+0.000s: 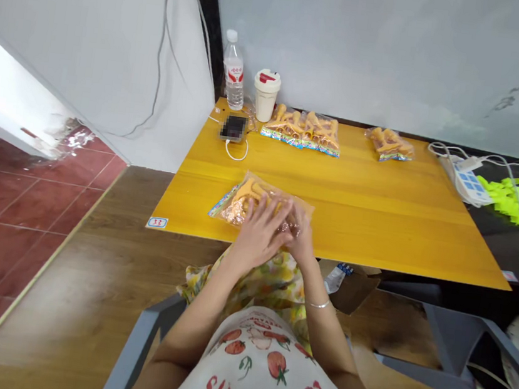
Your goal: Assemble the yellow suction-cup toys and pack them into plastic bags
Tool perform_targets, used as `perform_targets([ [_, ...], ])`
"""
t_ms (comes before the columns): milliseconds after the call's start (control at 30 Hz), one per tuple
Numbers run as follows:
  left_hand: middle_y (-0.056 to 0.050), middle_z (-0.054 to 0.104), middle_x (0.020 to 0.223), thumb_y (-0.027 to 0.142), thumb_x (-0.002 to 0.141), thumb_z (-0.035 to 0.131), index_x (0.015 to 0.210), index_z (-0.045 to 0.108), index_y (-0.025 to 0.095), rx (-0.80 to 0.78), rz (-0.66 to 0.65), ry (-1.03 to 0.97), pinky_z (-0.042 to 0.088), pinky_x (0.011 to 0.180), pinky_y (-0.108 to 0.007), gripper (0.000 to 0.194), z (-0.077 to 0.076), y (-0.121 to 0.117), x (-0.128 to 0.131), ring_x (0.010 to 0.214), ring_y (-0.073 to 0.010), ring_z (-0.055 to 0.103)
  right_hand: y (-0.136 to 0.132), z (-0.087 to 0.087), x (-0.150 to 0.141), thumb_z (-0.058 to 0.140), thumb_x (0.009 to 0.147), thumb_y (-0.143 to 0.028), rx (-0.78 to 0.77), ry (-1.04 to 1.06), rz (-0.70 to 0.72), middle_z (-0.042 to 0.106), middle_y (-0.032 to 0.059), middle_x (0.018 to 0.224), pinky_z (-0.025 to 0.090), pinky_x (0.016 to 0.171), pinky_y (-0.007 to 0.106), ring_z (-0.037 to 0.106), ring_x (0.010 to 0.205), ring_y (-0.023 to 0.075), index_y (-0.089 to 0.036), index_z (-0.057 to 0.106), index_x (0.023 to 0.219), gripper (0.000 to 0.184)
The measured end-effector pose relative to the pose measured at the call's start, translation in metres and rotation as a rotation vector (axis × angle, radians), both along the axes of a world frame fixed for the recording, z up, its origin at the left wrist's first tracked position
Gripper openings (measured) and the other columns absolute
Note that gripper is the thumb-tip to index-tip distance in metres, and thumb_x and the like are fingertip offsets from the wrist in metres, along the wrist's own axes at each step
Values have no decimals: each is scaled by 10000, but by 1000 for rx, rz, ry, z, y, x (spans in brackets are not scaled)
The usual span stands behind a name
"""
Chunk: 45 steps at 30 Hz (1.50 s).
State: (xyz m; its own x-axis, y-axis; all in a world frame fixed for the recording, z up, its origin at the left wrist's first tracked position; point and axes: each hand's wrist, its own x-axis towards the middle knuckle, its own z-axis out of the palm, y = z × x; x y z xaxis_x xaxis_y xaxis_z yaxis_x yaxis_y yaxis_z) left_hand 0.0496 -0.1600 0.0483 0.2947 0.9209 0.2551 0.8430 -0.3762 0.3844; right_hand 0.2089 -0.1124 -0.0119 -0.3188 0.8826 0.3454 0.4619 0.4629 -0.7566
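Observation:
A clear plastic bag (240,201) with orange-yellow pieces in it lies flat near the front edge of the table. Its printed header strip points left, and the clear end is to the right. My left hand (262,228) rests on top of the bag with fingers spread, so it is open. Beside it, my right hand (300,236) lies over the bag's clear right end with its fingers stretched out. The two hands meet at thumb and fingertips. They cover part of the contents, and some right fingertips are hard to make out.
Similar filled bags (302,130) lie along the back, another bag (389,144) farther right. At back left stand a water bottle (234,75), a lidded cup (266,97) and a blurred device (233,128) on a cable. A power strip (469,182) and neon-yellow gloves (512,199) sit right.

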Motion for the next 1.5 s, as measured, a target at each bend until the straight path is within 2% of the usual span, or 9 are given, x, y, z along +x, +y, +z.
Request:
perform_targets([
  [133,-97,248,1658,508,1013,330,1565,314,276,34,85,90,121,1234,-611,600,5,35,-16,1551,-342,160,-28,-4,27,463,981,-435,-9,78,-296,628,151,1345,438,1090,530,572,1266,287,-224,577,1375,461],
  [333,-152,462,1543,551,992,362,1513,432,228,-63,76,235,205,1210,-573,617,-4,68,-5,1463,-362,370,-75,12,42,537,958,-464,-253,273,-312,706,106,1191,573,898,445,696,1006,250,-264,669,1203,342],
  [467,-157,560,1456,581,980,362,1493,454,195,-185,13,286,253,1183,-557,649,9,79,0,1397,-353,455,-92,15,29,604,902,-539,-610,470,-141,753,59,991,600,608,368,675,583,178,-265,487,1420,598],
  [633,-188,581,1425,603,959,352,1473,462,160,-331,-91,302,336,1135,-512,688,26,114,13,1322,-335,546,-84,11,6,677,816,-610,-836,689,-106,754,23,851,569,502,343,649,492,181,-254,113,1584,1018],
  [833,-87,750,861,478,864,535,869,722,190,-516,-220,334,462,698,-276,344,16,143,18,797,-214,690,-79,9,-6,710,801,-599,-849,719,-13,715,-1,809,526,492,276,620,495,133,-276,545,1194,535],
  [967,-26,636,695,413,913,517,758,626,171,-343,-244,50,384,610,-263,307,21,145,5,651,-158,576,-63,14,-5,737,782,-562,-710,737,-82,659,-22,885,561,543,294,618,554,123,-313,468,1237,583],
  [1167,2,556,764,496,980,478,921,563,210,190,-136,-557,444,704,-280,304,39,145,-11,702,-144,551,13,39,6,774,748,-457,-156,592,-307,539,42,1133,576,603,269,594,809,138,-327,446,1352,700],
  [1300,-32,586,848,555,978,444,957,557,214,363,-119,-611,476,807,-324,360,16,128,-27,810,-166,581,37,42,17,611,912,-403,130,289,-279,581,70,1056,589,683,297,615,895,173,-243,629,992,179],
  [1500,-72,664,927,379,1014,413,908,595,201,276,-181,-414,479,871,-360,276,-33,65,-69,921,-195,608,5,16,40,545,972,-261,390,-351,-122,620,139,1181,574,812,357,626,1024,229,-213,649,884,145],
])
